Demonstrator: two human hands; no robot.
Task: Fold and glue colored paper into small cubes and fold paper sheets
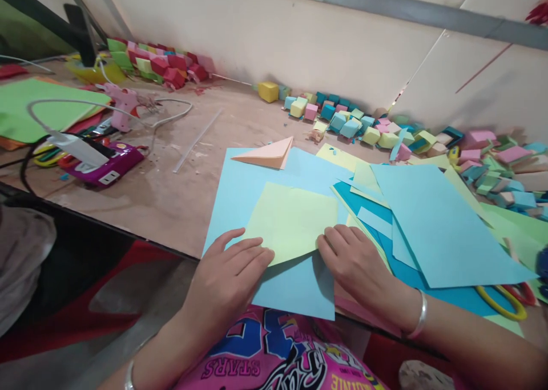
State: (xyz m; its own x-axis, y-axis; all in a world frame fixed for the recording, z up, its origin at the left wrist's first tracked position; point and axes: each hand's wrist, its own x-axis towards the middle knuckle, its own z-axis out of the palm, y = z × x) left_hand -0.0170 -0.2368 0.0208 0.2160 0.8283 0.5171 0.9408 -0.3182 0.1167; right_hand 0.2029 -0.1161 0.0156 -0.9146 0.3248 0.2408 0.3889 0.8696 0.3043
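A pale yellow-green sheet of paper [295, 218] lies over a larger light blue sheet [295, 290], its near edge lifted a little and casting a shadow. My left hand [233, 264] holds its near left corner, with the fingers stretched over the top and the thumb hidden. At the near right corner, my right hand [353, 256] grips the same sheet with bent fingers, its thumb also out of sight. Just beyond the sheet, a folded peach paper piece [268, 153] rests on the blue one.
Blue paper sheets [436, 224] overlap at the right, near yellow-handled scissors [503, 303]. Small paper cubes [349, 127] line the wall. On the left are a pink glue gun [122, 105], a purple power strip [105, 164], a clear glue stick [197, 141] and green sheets [47, 107].
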